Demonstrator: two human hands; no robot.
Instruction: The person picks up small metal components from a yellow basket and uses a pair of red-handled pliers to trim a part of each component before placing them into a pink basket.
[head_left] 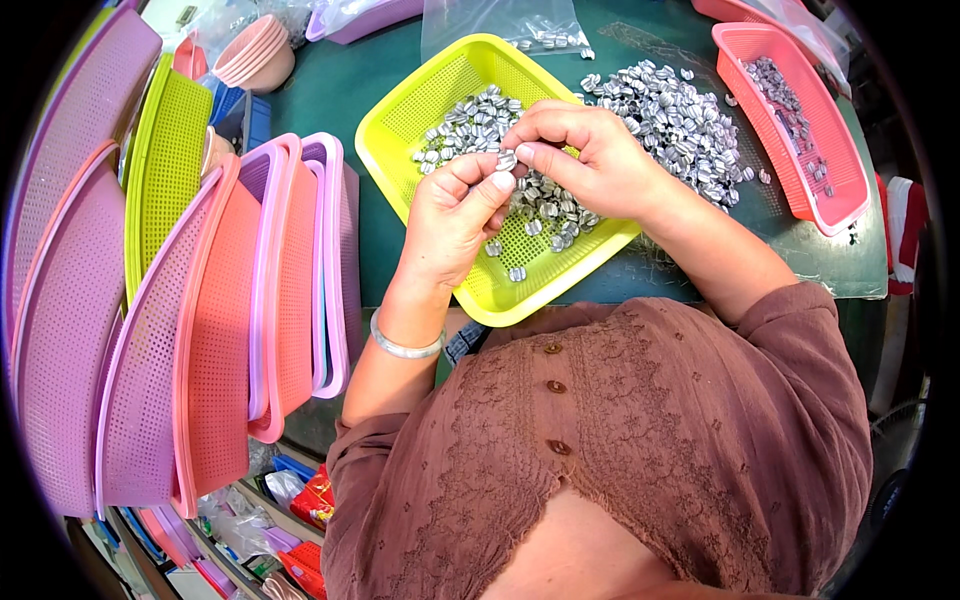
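Note:
Over a yellow-green plastic basket (385,130), my two hands meet at one small silvery ribbed metal piece (506,160). Thumb and forefinger of my left hand (455,205) pinch it from the left. From the other side my right hand (590,150) holds it too, its fingers curled and closed. Many like pieces (480,118) lie in the basket below, partly hidden by my hands. A large heap of the same pieces (675,125) is spread on the green table (310,85) just right of the basket.
A pink basket (840,190) with more pieces stands at the right. Clear plastic bags (500,25) lie at the far edge. Stacked purple, orange and green baskets (215,330) crowd my left side. Beige bowls (258,55) sit at the far left, and a fan (897,450) is low on the right.

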